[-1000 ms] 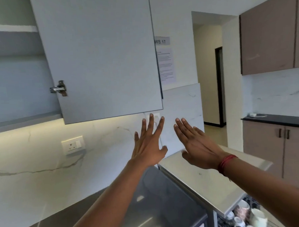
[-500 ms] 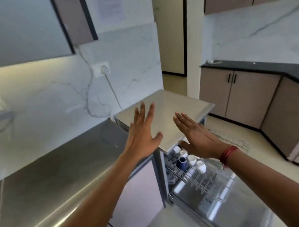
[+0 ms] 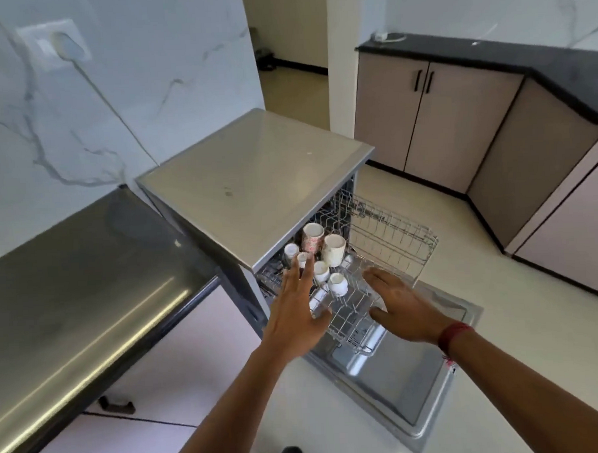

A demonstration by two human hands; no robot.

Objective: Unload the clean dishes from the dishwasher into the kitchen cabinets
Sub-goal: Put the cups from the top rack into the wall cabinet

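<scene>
Left hand point(image 3: 296, 315) by cups point(image 3: 333, 250) at dishwasher point(image 3: 254, 180) edge, right hand point(image 3: 405, 310) above rack point(image 3: 394, 236)

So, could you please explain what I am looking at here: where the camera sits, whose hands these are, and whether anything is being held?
There is no robot here. A person wears a wide-angle camera on the head, so you look forward and down along their own arms.

The left hand and the right hand both reach out with straight, spread fingers. Neither holds anything. The right wrist wears a red band.

Below them stands a dishwasher with its door folded down and a wire rack pulled out. Several cups sit in the left part of the rack, most of them white and one patterned; the rest of the rack looks bare. The left fingertips are over the cups.

To the left runs a steel counter.
</scene>
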